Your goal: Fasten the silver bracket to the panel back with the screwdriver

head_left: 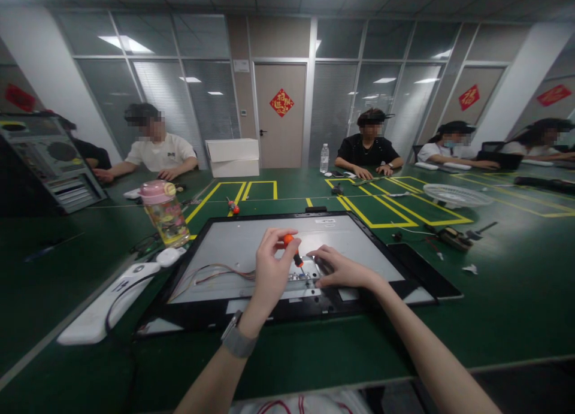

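Note:
A flat monitor panel [251, 240] lies face down on the green table, its grey metal back up and a black frame around it. My left hand [271, 264] pinches the orange handle of a small screwdriver [291, 252], whose tip points down at a small metal bracket [302, 277] near the panel's front edge. My right hand [339, 269] rests just right of the bracket, fingers curled and pressing on the panel beside the screwdriver tip. Thin coloured wires [215, 274] run across the panel toward the bracket from the left.
A pink-lidded bottle [163, 212] and a white power strip [108, 303] sit left of the panel. Another orange screwdriver [232, 207] lies behind it. Right of it lie a white fan grille [456, 195] and small tools [453, 237]. Several people sit around the far side.

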{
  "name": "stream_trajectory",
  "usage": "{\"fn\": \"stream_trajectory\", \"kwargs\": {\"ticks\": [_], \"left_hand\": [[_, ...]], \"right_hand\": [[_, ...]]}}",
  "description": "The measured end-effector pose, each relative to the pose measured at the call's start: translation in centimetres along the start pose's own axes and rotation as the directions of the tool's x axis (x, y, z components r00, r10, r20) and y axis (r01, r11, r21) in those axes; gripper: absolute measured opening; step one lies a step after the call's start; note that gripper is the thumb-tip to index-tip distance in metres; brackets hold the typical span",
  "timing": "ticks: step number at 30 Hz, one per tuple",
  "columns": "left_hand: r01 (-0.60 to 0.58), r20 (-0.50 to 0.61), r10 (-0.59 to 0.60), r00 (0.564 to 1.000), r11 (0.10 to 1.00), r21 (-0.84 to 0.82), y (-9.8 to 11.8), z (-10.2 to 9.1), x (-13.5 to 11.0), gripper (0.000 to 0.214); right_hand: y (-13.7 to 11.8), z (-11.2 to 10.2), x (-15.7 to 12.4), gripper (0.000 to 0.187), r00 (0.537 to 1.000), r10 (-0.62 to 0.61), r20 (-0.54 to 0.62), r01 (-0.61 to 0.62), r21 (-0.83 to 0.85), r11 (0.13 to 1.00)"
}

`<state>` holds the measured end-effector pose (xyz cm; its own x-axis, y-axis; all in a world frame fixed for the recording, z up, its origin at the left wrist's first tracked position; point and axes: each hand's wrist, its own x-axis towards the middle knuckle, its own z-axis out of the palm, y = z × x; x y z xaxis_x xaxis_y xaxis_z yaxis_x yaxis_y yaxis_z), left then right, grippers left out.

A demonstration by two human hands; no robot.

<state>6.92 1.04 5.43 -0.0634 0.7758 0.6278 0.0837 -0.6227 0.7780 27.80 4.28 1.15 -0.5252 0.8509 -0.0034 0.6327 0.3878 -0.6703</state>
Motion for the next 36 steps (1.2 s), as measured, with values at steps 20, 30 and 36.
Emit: {"fn": "stream_trajectory", "kwargs": {"ticks": [20,30,36], "left_hand": [[-0.013,0.038,0.011,0.999,0.999,0.037,-0.25,-0.27,0.06,0.024],[0.028,0.061,-0.028,0.998,1.0,0.006,0.18,-0.23,-0.03,0.02],[0.008,0.061,-0.01,0.998,1.0,0.02,-0.2,-0.35,-0.06,0.029]], "right_hand": [[0.18,0.05,0.06,0.071,1.0,0.003,-0.006,-0.003,0.009,1.0],[-0.01,-0.04,-0.03,0.07,1.0,-0.005,-0.005,0.005,-0.001,1.0],[-0.07,-0.05,-0.05,0.07,1.0,-0.005,-0.007,0.005,0.001,1.0]]}}
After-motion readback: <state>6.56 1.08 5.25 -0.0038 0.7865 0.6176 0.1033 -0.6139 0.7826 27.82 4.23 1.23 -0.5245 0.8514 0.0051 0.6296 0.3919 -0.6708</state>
